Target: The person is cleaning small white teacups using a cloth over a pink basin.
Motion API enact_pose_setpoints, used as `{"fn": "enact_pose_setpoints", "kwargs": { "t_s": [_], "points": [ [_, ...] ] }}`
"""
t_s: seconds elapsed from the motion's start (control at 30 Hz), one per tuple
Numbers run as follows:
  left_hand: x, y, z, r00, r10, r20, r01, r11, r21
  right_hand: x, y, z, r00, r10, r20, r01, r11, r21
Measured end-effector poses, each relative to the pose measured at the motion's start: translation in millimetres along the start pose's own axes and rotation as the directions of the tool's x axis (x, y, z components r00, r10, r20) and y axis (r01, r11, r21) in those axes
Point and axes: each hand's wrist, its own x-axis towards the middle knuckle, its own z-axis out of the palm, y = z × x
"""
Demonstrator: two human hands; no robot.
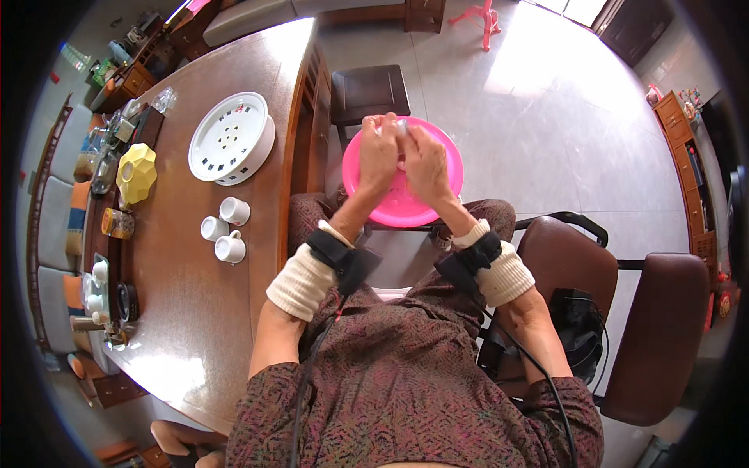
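Above a bright pink plastic basin [402, 212], my left hand [378, 154] and my right hand [426, 162] come together with bent fingers. Between them they grip a small white thing [402, 128], mostly covered by the fingers, so its kind is unclear. The basin sits in front of my knees, with a few small specks visible inside it. To the left, three small white cups [234, 210] stand grouped on the wooden table [168, 273]. Beyond them is a round white tea tray [222, 117] with dark markings and small holes.
A yellow faceted object [136, 173] and an amber jar [118, 224] stand along the table's left side. A dark stool [370, 93] is behind the basin. At my right is a brown chair [568, 273] with a black bag and cables on it.
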Motion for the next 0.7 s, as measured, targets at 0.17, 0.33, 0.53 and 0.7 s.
{"fn": "enact_pose_setpoints", "kwargs": {
  "t_s": [0.17,0.33,0.53,0.7],
  "points": [
    [-3.5,-20.3,-0.5,0.958,0.285,0.034,-0.287,0.951,0.117,7.4,9.8,3.2,0.999,0.03,-0.019,-0.033,0.979,-0.199],
    [28.6,-39.9,-14.6,0.908,-0.416,0.047,0.415,0.88,-0.232,6.0,29.4,1.5,0.928,-0.308,0.207,0.35,0.913,-0.209],
    [25.4,-79.6,-4.8,0.991,0.117,-0.057,-0.095,0.949,0.301,35.0,67.1,18.8,0.964,0.241,0.116,-0.238,0.971,-0.038],
    [52.8,-101.3,-29.4,0.796,-0.6,0.081,0.606,0.788,-0.113,27.0,110.2,22.0,0.919,-0.286,0.272,0.313,0.948,-0.062]
  ]
}}
